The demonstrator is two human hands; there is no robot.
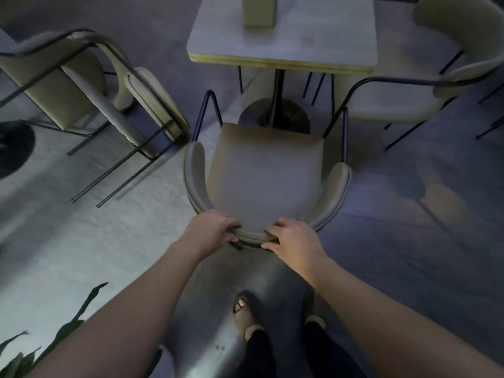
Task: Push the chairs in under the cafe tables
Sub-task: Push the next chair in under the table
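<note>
A grey padded chair with a curved backrest and thin black legs stands in front of me, facing a square cafe table on a black pedestal base. The seat's front edge lies just short of the table's near edge. My left hand grips the top of the curved backrest at its left of centre. My right hand grips the same backrest just to the right, fingers curled over the rim.
A second chair stands at the left, turned away, beside another round table base. A third chair sits at the table's right. A beige box rests on the table. Plant leaves reach in at lower left. My sandalled feet stand below.
</note>
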